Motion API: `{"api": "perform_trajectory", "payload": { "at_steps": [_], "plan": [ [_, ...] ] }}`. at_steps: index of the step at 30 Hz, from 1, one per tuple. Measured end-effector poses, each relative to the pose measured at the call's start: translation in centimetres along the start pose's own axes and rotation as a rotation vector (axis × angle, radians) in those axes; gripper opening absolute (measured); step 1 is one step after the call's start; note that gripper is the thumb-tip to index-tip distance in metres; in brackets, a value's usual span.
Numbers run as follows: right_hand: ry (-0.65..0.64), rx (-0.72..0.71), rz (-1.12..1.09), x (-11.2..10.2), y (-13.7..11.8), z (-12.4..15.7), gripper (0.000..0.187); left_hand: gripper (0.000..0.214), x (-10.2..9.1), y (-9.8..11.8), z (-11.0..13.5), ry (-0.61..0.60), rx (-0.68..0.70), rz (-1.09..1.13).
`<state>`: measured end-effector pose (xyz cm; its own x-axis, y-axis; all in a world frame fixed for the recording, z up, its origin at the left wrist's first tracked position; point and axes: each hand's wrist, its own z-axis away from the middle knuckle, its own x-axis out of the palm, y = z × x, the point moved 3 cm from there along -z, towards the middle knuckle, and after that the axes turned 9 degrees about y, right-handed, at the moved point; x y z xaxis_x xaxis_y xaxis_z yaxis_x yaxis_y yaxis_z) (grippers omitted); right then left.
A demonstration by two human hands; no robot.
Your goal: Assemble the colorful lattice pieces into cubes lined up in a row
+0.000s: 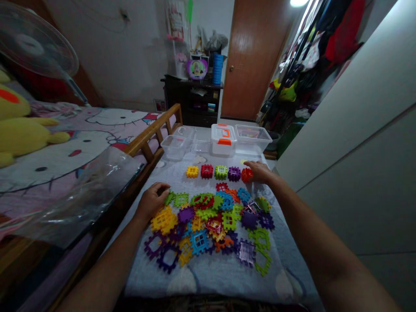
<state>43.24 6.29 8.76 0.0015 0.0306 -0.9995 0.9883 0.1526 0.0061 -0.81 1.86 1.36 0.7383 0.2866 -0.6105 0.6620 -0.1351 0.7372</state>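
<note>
At the left edge of a pile of flat, notched plastic building pieces, my left hand (pixel 154 199) rests with its fingers loosely curved and apart. It is beside green square pieces (pixel 181 199) and holds nothing I can see. My right hand (pixel 258 171) has its fingers around an orange block cube (pixel 246 175) at the right end of a row; part of the cube is hidden by the hand. To its left stand a purple cube (pixel 234 173), a green cube (pixel 221 172), a red cube (pixel 206 171) and a yellow cube (pixel 192 172).
Behind the row stand a clear box with orange latches (pixel 223 145), an open clear bin (pixel 252 134) and a smaller clear container (pixel 175 147). A wooden bed rail (pixel 143 141) runs along the left, with clear plastic film (pixel 87 190) over the bed. A pale cabinet (pixel 367 173) flanks the right.
</note>
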Motion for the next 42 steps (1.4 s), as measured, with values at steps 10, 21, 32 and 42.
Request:
{"api": "perform_trajectory", "payload": {
  "at_steps": [10,21,32,42],
  "plan": [
    [0.386,-0.018,-0.376,-1.2,0.8,6.6,0.044,0.035,-0.2,0.5,0.1,0.006,-0.005,0.004],
    [0.351,0.222,-0.537,4.6,0.6,13.6,0.033,0.034,0.0,0.3,0.0,0.010,0.004,0.007],
    [0.513,0.382,-0.825,6.1,0.3,14.1,0.040,0.036,0.2,-0.4,0.0,0.019,-0.008,-0.003],
    [0.646,0.574,-1.034,6.9,0.9,14.4,0.037,0.036,0.3,-0.3,-0.3,-0.012,-0.016,0.031]
  ]
}}
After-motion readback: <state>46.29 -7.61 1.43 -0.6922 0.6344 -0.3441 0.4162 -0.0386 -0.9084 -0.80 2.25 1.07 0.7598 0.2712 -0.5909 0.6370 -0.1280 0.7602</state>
